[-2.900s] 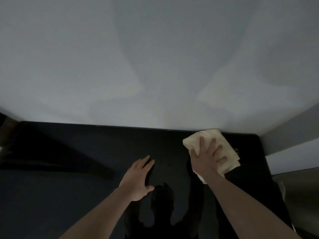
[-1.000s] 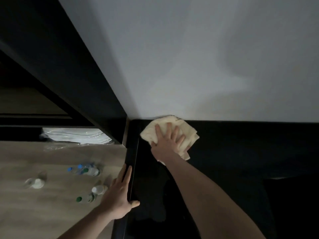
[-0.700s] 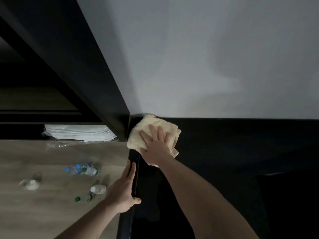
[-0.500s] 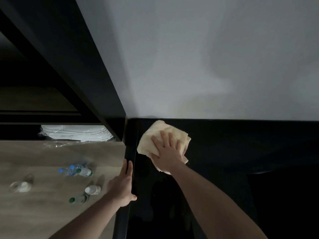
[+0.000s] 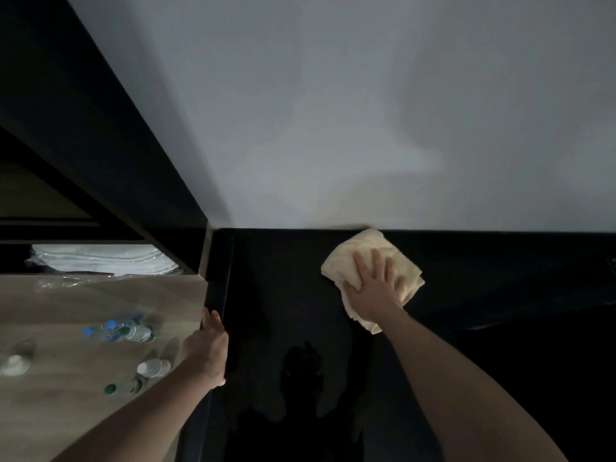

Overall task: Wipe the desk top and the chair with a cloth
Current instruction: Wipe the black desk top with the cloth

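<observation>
Near the back edge of the desk top [image 5: 286,288], right of its middle and well clear of the back left corner, lies the cloth [image 5: 343,261]. It is a pale cream, soft-looking piece, folded or bunched into a rough, rumpled pad with rounded corners and loose folds along its right side. Its long axis runs on a slant, from a far end that touches the line where the desk meets the wall [image 5: 333,111] down to a near end that pokes out below the wrist toward the front edge; a tail of fabric hangs out there. The right hand [image 5: 376,291] lies flat on top of the cloth with its fingers straight and spread, pointing toward the wall, palm pressing the fabric onto the dark, glossy surface; it grips nothing. The left hand [image 5: 208,348] rests on the left edge of the desk top, its fingers stretched forward along that edge and its thumb on the desk side, holding no object. Beyond the left edge, lower down, a wood-toned floor [image 5: 66,311] carries several small plastic bottles [image 5: 123,331] lying about, and a stack of white items in clear wrap [image 5: 100,258] sits under a dark shelf [image 5: 83,128].
</observation>
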